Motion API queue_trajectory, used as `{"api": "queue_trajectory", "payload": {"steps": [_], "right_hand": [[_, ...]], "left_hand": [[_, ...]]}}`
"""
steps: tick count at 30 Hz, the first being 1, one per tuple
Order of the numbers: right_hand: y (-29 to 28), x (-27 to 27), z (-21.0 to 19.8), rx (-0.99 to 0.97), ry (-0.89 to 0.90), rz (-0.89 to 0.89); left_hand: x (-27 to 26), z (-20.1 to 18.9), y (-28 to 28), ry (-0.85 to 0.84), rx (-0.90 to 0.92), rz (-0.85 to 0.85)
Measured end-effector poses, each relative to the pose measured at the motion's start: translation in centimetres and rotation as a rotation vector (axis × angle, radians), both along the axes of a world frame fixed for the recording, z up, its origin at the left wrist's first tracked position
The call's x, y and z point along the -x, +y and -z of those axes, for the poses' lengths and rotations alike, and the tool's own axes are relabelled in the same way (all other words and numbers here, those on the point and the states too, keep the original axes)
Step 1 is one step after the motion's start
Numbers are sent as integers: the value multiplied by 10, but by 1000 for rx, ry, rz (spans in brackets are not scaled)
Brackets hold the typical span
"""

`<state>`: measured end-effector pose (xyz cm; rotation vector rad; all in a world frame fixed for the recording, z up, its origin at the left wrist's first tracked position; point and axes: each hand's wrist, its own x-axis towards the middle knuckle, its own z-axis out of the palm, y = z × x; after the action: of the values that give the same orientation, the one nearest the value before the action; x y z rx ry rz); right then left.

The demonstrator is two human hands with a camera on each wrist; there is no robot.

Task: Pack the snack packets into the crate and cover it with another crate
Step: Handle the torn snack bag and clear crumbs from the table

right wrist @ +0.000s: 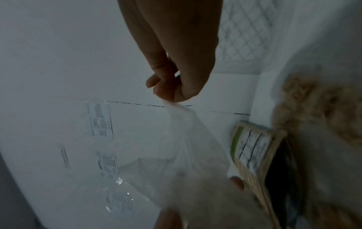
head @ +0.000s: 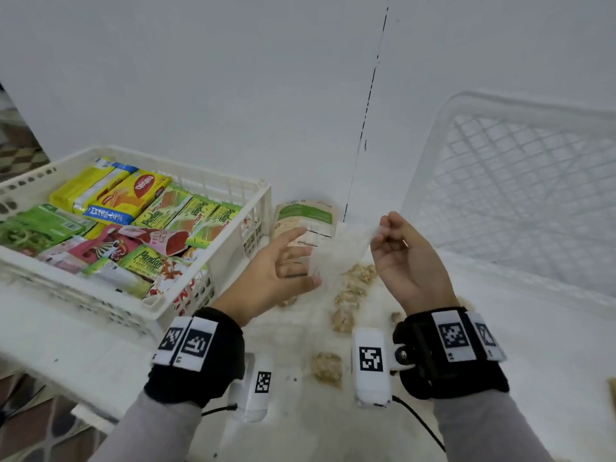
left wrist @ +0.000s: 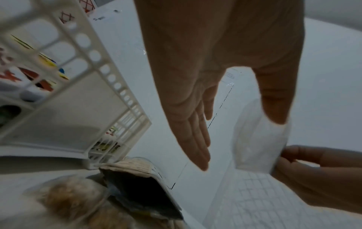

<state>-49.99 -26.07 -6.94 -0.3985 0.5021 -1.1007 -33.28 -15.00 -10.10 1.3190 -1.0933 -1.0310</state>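
Between my hands hangs a clear bag (head: 336,251): right hand (head: 405,258) pinches its top, left hand (head: 280,265) lies flat against it. I judge packing mostly done; the crate (head: 233,208) brims, yet small packets (head: 328,366) and a pouch (head: 305,220) wait outside, cover crate (head: 520,181) unused.

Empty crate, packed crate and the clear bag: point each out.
empty crate (head: 520,181), head view, on its lattice base.
packed crate (head: 233,241), head view, on its right end wall.
clear bag (head: 343,245), head view, on the film between the hands.
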Motion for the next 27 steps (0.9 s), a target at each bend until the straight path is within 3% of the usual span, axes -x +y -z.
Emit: {"api": "queue_trajectory", "payload": {"steps": [4,14,16,18,20,23,25,27], "right_hand": [[3,5,8,-196,-238,36],[12,2,30,-251,-281,-22],[15,-1,33,-189,-146,-70],[20,-4,37,-53,100,-107],[31,-8,42,182,448,-110],[52,-17,51,697,1067,24],[63,-23,54,873,1150,22],[69,-28,55,854,1080,-45]], "left_hand": [[10,3,13,128,-4,-49],[34,20,24,220,-72,20],[38,20,23,219,-44,-87],[39,22,25,147,-9,-219],[36,26,27,3,-12,-315],[35,30,26,-179,-61,-395],[37,29,27,-262,-60,-413],[37,26,30,-364,-45,-369]]}}
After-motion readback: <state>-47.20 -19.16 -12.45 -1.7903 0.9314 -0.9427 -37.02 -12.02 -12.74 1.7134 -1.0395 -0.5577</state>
